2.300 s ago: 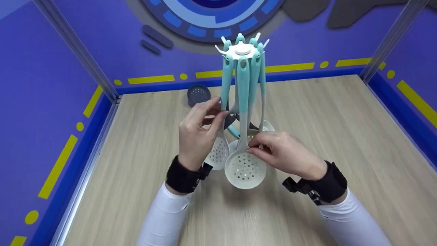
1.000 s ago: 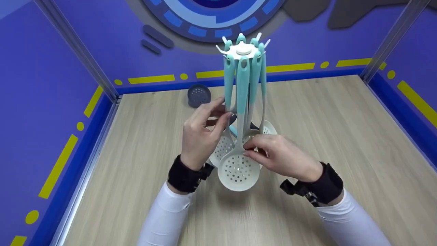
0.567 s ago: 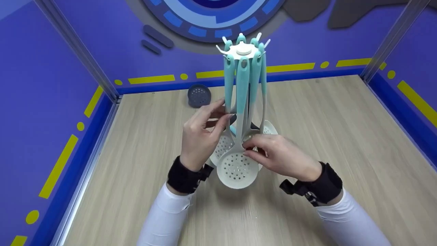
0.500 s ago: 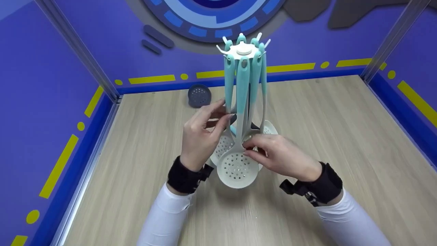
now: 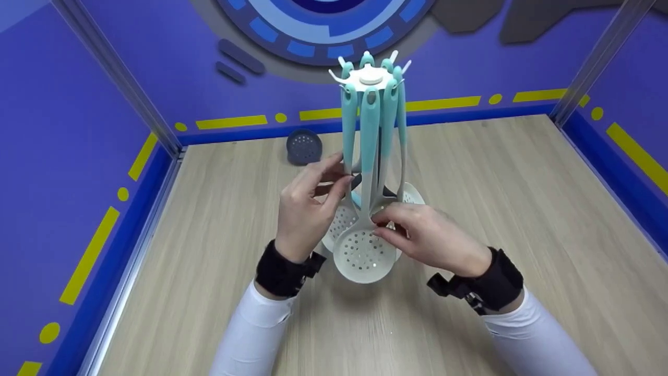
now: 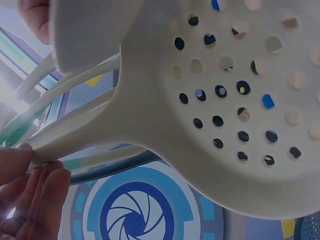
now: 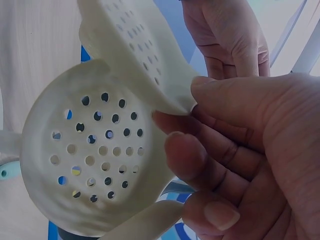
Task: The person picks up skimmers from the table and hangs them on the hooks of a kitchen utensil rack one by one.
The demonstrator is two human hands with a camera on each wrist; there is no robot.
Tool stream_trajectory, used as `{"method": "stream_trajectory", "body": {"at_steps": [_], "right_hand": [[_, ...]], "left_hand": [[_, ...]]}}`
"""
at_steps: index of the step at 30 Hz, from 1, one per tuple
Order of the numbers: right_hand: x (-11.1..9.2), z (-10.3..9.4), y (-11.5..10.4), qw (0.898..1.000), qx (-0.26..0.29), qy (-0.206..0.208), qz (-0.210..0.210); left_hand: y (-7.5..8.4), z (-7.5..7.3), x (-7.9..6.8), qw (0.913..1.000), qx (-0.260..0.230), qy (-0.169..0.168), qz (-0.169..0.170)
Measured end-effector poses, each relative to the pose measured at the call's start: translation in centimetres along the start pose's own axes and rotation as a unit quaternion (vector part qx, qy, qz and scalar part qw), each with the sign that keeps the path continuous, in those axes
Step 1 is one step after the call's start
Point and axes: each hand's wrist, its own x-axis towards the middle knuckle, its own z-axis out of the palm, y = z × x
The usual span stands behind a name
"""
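Note:
A white rotating utensil rack carries several skimmers with teal handles, hung by their end holes. My left hand pinches the pale lower handle of the left skimmer between thumb and fingers. In the left wrist view, that skimmer's perforated bowl fills much of the frame. My right hand pinches the neck of the front skimmer, which hangs tilted slightly left, its bowl facing me. From the right wrist, thumb and fingertips show at the edge of this skimmer, with another perforated bowl behind.
A dark grey perforated cup-shaped piece stands on the wooden table behind my left hand. Another pale perforated bowl hangs at the rack's right. Blue printed walls enclose the back and sides.
The front skimmer's bowl has swung left with my right hand, then risen slightly. My left hand and its skimmer have shifted a little right. Both hands keep their holds.

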Motion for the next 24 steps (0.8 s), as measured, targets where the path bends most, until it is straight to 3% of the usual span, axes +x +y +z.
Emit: {"method": "stream_trajectory", "body": {"at_steps": [24], "right_hand": [[-0.04,-0.16,0.08,1.0,-0.007,0.004,0.007]], "left_hand": [[-0.31,-0.16,-0.21,0.9999,0.004,-0.012,-0.011]]}}
